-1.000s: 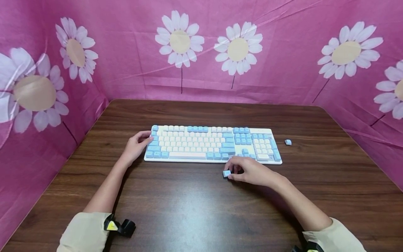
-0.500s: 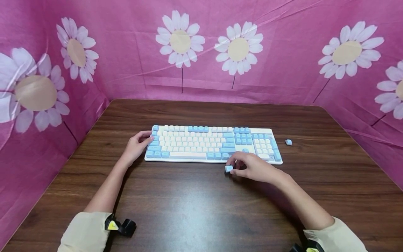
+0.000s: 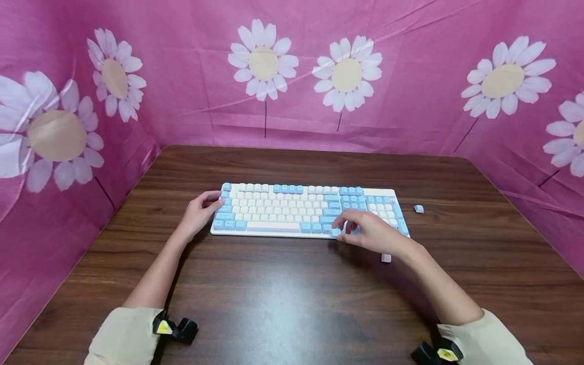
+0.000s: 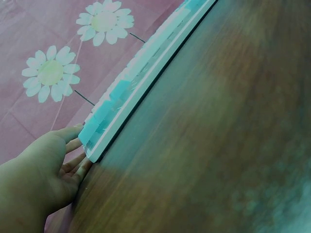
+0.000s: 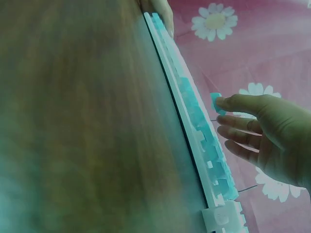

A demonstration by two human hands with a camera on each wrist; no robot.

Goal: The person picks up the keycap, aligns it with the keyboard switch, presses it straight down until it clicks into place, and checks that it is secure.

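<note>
A white keyboard with white and light-blue keys lies on the brown wooden table. At its left end rests my left hand, thumb on the edge keys and the other fingers along the side; the left wrist view has this hand gripping the corner. Between thumb and fingertip my right hand pinches a light-blue keycap over the front edge, close to the arrow keys. Seen from the right wrist, that keycap is raised above the key tops. The right hand hides part of the arrow keys and number pad.
Right of the keyboard lies a loose light-blue keycap. A pale keycap sits on the table in front, beside my right wrist. Pink cloth printed with daisies hangs round the table's back and sides.
My right hand has raised the pinched keycap off the table area in front and brought it over the keyboard's front edge. The pale keycap by the wrist has come into view. Left hand stays put.
</note>
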